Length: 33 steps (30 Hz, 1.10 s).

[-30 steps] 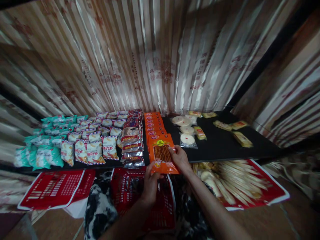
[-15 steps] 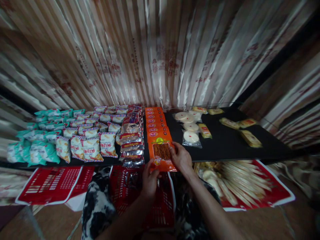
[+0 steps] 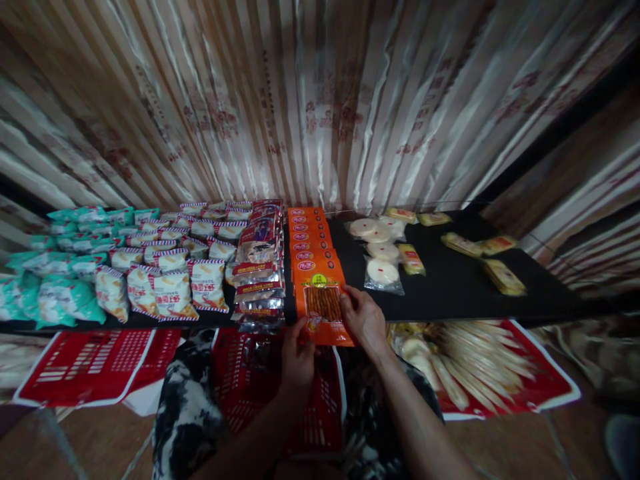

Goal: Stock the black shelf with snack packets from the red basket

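An orange snack packet (image 3: 324, 304), with brown sticks showing through its clear window, lies frontmost in a column of overlapping orange packets (image 3: 306, 235). My right hand (image 3: 364, 321) grips its right edge, thumb and fingers closed. At its lower left corner is my left hand (image 3: 299, 353), the fingers curled against the edge. Just left of this column runs a row of maroon and silver packets (image 3: 260, 273). To the right are clear-wrapped round white cakes (image 3: 383, 272) and a yellow packet (image 3: 411, 259).
Striped snack bags (image 3: 173, 293) and teal bags (image 3: 70, 300) fill the left of the black tabletop (image 3: 440, 297). More yellow packets (image 3: 504, 277) lie at right. Below the front edge stand red baskets (image 3: 90, 367), one holding long pale packages (image 3: 480, 363). A pleated curtain (image 3: 320, 100) hangs behind.
The view has shifted slightly, so the left-hand bags appear further left. Both hands stay at the orange packet's edges, with hardly any movement.
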Motion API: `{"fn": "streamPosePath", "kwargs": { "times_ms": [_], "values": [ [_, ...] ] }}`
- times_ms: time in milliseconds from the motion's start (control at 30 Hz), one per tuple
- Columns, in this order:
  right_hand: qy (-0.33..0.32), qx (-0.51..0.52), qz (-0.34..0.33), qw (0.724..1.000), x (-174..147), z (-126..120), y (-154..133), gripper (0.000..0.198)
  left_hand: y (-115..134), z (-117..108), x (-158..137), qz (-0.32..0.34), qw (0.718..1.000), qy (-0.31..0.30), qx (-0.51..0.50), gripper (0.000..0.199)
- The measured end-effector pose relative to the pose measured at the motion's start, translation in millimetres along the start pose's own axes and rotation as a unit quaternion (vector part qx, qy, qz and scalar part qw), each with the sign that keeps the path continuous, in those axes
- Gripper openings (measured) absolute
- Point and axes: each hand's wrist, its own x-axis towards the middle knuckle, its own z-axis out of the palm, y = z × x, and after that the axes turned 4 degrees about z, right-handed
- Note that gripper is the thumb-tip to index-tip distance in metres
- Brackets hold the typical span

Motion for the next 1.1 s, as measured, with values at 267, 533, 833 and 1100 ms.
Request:
{"fn": "streamPosePath", "kwargs": {
  "times_ms": [267, 533, 833, 1100],
  "values": [
    [0.011, -0.005, 0.010, 1.000, -1.7, 0.3, -3.8, 0.039, -7.8, -1.4, 2.3, 0.022, 0.999, 0.015, 0.020, 0.042],
    [0.010, -0.029, 0.015, 0.999, -1.1, 3.6, -1.5, 0.038, 0.9, 0.5, -2.5, 0.076, 0.995, 0.018, 0.065, 0.039],
    [0.063, -0.032, -0.026, 0.997, -3.7, 12.7, 3.9, 0.036, -1.4, -21.4, -29.8, 0.135, 0.969, 0.022, 0.203, 0.043],
    [0.075, 0.072, -0.339, 0.935, -41.7, -8.4, -27.2, 0.027, -50.0, -74.2, -49.9, -0.128, 0.966, -0.097, 0.204, 0.031]
  ]
}}
